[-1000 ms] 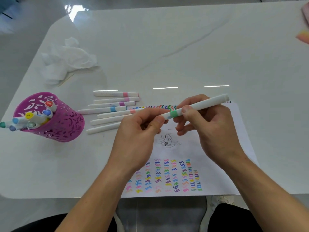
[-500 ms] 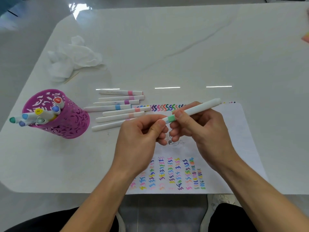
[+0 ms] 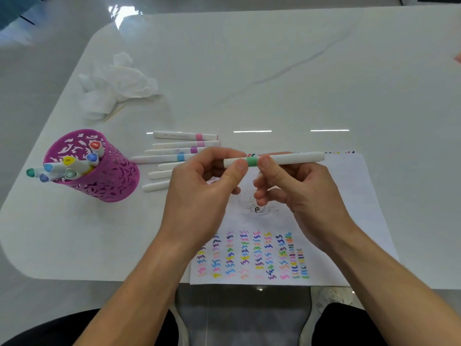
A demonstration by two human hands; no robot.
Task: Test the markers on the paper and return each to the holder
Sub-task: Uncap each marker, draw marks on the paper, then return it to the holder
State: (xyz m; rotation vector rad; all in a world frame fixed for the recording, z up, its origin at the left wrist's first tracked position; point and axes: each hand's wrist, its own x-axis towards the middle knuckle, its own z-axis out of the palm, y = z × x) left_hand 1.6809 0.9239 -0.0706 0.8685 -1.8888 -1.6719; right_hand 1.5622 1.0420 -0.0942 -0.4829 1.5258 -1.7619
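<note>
Left hand, right hand pinch marker — paper meets table edge.

- You can make out no whole word, brand or number anywhere here.
- The red cap in the purple holder, at nine o'clock from your paper, carries a small pale printed code, too blurred to read.
- The yellow cap, at seven o'clock of the red one, shows two dark characters, also illegible.
- The topmost loose marker, at eleven o'clock of the paper, has faint grey print along its barrel, unreadable.
</note>
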